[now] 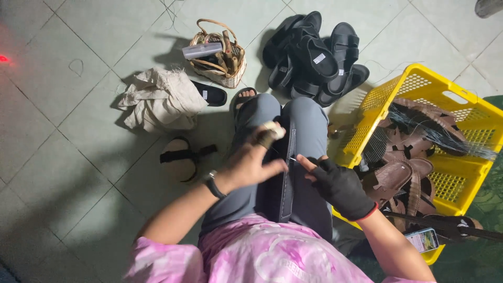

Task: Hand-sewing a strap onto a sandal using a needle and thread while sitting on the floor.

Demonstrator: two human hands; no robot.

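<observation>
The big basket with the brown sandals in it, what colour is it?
Bright yellow basket, seen in the head view.

cam: head-worn | faces steeply down | close on lap [283, 173] | single view

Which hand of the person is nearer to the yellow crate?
The right. The right hand, in a black fingerless glove, is just beside the yellow crate, near its left wall. The left hand is farther away, over the lap on the other side of the black strap.

Strap [287, 173] lies on the lap between both hands — crate [419, 86] right of them, basket [217, 55] and sandal pile [314, 57] beyond.
</observation>
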